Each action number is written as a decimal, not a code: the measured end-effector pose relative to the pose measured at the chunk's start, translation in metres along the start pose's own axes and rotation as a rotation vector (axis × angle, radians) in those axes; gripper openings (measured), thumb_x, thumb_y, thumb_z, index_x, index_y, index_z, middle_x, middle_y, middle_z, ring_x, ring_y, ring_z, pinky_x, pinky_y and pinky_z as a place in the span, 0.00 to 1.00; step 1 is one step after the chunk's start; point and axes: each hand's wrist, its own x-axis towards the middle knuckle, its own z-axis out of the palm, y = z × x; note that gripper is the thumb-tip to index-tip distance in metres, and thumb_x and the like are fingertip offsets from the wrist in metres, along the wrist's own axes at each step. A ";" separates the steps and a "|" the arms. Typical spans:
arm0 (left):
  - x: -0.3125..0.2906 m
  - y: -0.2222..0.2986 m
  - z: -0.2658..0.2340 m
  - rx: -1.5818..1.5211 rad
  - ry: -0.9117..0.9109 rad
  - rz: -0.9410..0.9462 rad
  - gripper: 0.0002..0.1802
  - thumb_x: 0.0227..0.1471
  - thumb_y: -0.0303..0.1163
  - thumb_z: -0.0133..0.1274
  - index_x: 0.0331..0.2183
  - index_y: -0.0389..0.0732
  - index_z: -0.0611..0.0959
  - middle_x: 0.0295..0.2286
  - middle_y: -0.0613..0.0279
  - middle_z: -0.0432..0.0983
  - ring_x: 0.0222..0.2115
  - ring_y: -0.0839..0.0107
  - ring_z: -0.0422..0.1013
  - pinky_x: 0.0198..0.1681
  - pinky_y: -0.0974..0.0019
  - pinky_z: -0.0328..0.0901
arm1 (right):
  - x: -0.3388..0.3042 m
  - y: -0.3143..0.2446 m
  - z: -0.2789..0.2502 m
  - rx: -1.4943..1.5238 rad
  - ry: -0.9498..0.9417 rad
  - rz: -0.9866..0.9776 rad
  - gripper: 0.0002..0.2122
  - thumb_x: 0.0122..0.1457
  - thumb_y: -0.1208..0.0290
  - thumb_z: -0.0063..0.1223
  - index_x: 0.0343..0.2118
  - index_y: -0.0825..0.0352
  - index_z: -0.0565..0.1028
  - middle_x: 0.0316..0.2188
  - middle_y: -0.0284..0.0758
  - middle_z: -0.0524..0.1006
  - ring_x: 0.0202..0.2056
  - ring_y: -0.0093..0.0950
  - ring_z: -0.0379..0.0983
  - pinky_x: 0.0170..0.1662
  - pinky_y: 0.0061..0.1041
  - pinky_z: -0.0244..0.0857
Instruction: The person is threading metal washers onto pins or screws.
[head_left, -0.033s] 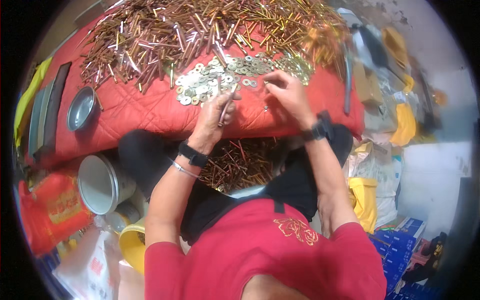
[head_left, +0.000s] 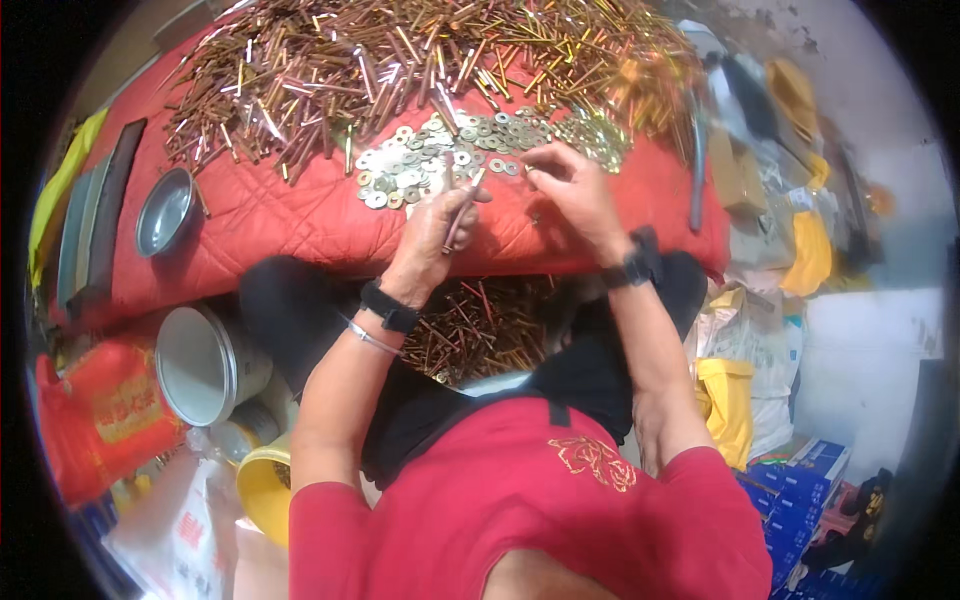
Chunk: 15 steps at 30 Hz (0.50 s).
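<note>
Here, left hand [head_left: 437, 232] grips a thin metal bolt [head_left: 462, 208]; right hand [head_left: 572, 190] touches flat round washers [head_left: 430, 160].

Round grey metal dish [head_left: 165, 211], on the red quilted cloth [head_left: 270, 215] at far left. Long dark flat strip [head_left: 105, 225], left of the dish, lying along the cloth's edge. Yellow-green fabric [head_left: 62, 185], far left margin. White cylindrical bucket [head_left: 205, 362], lying on its side, near left, below the cloth. Red printed sack [head_left: 100, 410], left of the bucket. Yellow plastic tub [head_left: 262, 490], near left. Yellow bags [head_left: 728, 405], right. Blue cartons [head_left: 800, 490], near right.
</note>
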 end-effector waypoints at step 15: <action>-0.016 0.025 0.008 0.221 -0.278 -0.036 0.11 0.55 0.36 0.50 0.30 0.38 0.77 0.14 0.76 0.58 0.12 0.86 0.51 0.14 0.78 0.44 | -0.003 -0.024 0.005 -0.058 -0.246 -0.201 0.06 0.51 0.80 0.55 0.33 0.70 0.78 0.31 0.31 0.75 0.36 0.21 0.71 0.42 0.20 0.64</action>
